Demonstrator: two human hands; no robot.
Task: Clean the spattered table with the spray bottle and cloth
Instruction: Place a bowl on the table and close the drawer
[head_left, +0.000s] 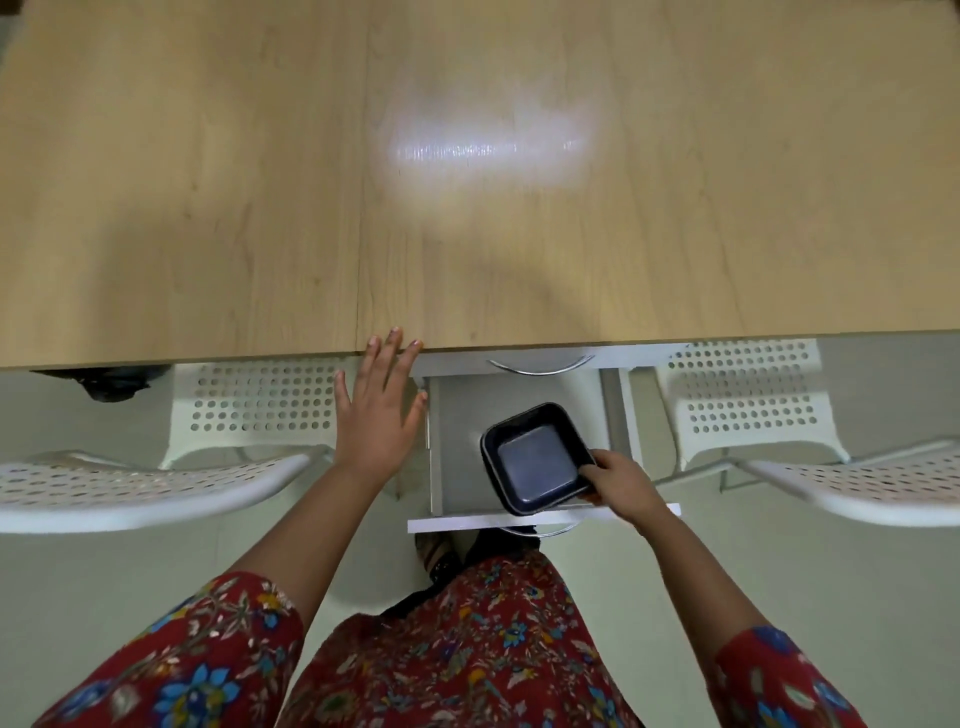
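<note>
A light wooden table fills the upper half of the view, with a bright glare patch near its middle. Below its front edge a white drawer is pulled out. My right hand grips the near corner of a dark square tray held tilted over the drawer. My left hand is spread flat with straight fingers, its fingertips at the table's front edge, left of the drawer. No spray bottle or cloth is in view.
Two white perforated chairs stand under the table, one at the left and one at the right. A second drawer handle shows just under the table edge. A dark object lies on the floor at left.
</note>
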